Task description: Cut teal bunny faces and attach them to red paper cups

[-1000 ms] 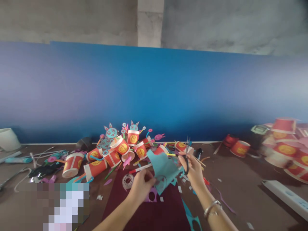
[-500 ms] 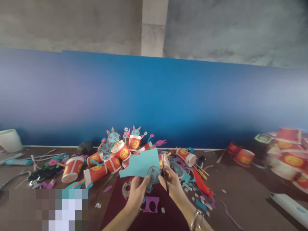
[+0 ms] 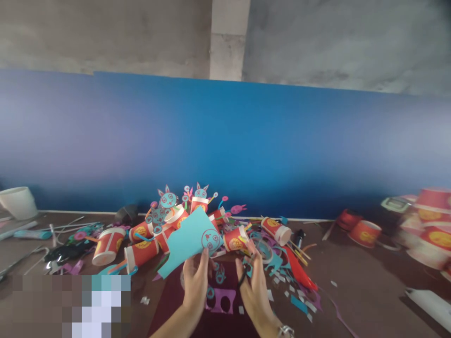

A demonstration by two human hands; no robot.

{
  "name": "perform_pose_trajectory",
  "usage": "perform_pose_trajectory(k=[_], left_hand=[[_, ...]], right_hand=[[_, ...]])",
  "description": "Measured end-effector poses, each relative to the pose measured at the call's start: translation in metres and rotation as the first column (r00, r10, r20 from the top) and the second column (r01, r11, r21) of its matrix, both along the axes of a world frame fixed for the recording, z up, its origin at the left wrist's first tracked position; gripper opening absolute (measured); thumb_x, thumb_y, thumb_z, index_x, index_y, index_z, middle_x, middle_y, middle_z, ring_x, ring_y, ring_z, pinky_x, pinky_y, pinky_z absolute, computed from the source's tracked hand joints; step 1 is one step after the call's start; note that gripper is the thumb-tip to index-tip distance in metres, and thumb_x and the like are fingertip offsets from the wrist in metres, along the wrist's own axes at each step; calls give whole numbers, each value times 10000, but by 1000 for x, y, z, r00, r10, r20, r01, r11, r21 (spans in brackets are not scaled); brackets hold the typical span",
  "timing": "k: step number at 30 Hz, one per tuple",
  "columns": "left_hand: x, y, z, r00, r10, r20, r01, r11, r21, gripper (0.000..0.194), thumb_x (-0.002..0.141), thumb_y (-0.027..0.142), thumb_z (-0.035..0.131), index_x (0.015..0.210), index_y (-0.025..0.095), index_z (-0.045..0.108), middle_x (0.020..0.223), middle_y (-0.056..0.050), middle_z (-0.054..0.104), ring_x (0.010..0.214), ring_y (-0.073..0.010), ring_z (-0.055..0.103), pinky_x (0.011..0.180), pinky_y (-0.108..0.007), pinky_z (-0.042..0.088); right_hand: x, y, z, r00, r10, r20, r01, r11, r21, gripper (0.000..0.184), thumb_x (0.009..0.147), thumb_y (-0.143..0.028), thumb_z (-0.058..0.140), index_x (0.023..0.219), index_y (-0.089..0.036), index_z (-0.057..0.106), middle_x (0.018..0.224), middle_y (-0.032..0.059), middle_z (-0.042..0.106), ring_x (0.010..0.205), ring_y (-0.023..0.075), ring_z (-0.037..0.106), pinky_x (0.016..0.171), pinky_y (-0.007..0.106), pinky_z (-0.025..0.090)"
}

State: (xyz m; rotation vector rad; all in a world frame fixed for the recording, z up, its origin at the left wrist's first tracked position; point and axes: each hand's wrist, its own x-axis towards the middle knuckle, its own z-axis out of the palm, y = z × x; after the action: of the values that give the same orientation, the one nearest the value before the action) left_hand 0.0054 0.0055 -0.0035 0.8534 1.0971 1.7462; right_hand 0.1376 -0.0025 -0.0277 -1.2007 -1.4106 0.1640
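Observation:
My left hand [image 3: 196,280] pinches a light-blue paper sheet [image 3: 186,239] by its lower edge, between thumb and fingers. The sheet is tilted, and a round animal face [image 3: 210,239] drawn in dark lines sits at its right end. A short way to the right, apart from the paper, my right hand [image 3: 254,281] is closed around dark scissors [image 3: 243,277]; most of the scissors are hidden by the hand. Below the hands, a purple paper piece [image 3: 225,300] with round holes lies on a dark maroon sheet [image 3: 197,324].
Red paper cups [image 3: 141,256] lie in a pile behind the hands, some bearing cut-out rabbit faces [image 3: 168,200]. Paper scraps [image 3: 299,304] and a red pointed object [image 3: 299,270] are at right. A white cup [image 3: 19,203] stands far left; stacked cups [image 3: 435,230] stand far right.
The blue sheet has turned and moved left with my left hand. My right hand and the scissors have come away from the sheet's right edge and dropped lower.

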Motion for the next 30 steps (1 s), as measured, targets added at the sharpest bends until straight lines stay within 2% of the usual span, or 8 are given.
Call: perform_pose_trajectory(k=[2, 6, 13, 16, 20, 22, 25, 30], left_hand=[[-1, -1, -1, 997, 6, -81, -4, 1000, 21, 347, 720, 487, 652, 651, 150, 608, 466, 10, 579, 442, -128, 509, 451, -221, 407], [-2, -3, 0, 987, -16, -157, 21, 999, 31, 401, 749, 490, 618, 518, 164, 580, 454, -2, 573, 451, -137, 520, 502, -237, 431], [-2, -2, -1, 993, -27, -117, 32, 999, 43, 342, 743, 492, 622, 659, 162, 648, 521, -14, 629, 528, -183, 589, 588, -281, 484], [-3, 1, -5, 991, 7, -136, -4, 1000, 28, 328, 747, 489, 617, 749, 165, 666, 543, -11, 634, 570, -202, 607, 651, -309, 497], [-2, 4, -9, 986, 76, -149, -70, 996, 48, 316, 723, 484, 641, 797, 179, 667, 653, -31, 672, 764, -241, 643, 713, -308, 496], [-2, 5, -11, 988, 83, -133, -78, 996, 47, 302, 703, 485, 658, 770, 190, 666, 646, -29, 672, 800, -247, 642, 694, -298, 497], [-2, 6, -15, 993, 52, -102, -50, 999, 19, 314, 685, 501, 667, 746, 193, 661, 563, -8, 633, 706, -229, 635, 600, -278, 489], [0, 6, -18, 999, 15, -44, -15, 1000, 10, 368, 662, 515, 688, 595, 171, 574, 493, 30, 530, 507, -136, 520, 499, -231, 421]], right_hand=[[1, 1, 0, 996, 34, 78, -37, 999, 31, 427, 861, -309, 527, 1254, -165, 445, 1220, 156, 550, 1153, 298, 505, 980, 469, 426], [2, -7, 8, 931, 322, 170, -311, 946, -90, 338, 847, -208, 527, 1184, -189, 503, 1144, 139, 613, 1081, 274, 576, 901, 386, 498], [-3, -14, 11, 878, 418, 235, -406, 909, -98, 373, 791, -137, 544, 1156, -215, 539, 1039, 98, 660, 936, 244, 640, 789, 324, 542], [2, -3, -3, 906, 333, 262, -318, 943, -98, 411, 795, -138, 527, 1202, -199, 515, 1062, 110, 642, 998, 260, 613, 835, 368, 532], [17, 14, -17, 969, 7, 249, -8, 1000, 4, 478, 801, -152, 469, 1278, -141, 434, 1260, 188, 502, 1254, 362, 391, 971, 584, 381], [22, 16, -14, 973, -7, 232, 13, 1000, -24, 458, 801, -182, 499, 1257, -156, 456, 1284, 174, 486, 1291, 367, 335, 993, 593, 348], [19, 10, -1, 976, 187, 109, -172, 976, -133, 360, 804, -242, 572, 1157, -188, 529, 1145, 126, 599, 1154, 312, 509, 955, 460, 436], [-1, -3, 9, 829, 506, -238, -557, 781, -281, 275, 823, -324, 608, 1056, -177, 593, 886, 60, 670, 780, 199, 623, 725, 285, 516]])
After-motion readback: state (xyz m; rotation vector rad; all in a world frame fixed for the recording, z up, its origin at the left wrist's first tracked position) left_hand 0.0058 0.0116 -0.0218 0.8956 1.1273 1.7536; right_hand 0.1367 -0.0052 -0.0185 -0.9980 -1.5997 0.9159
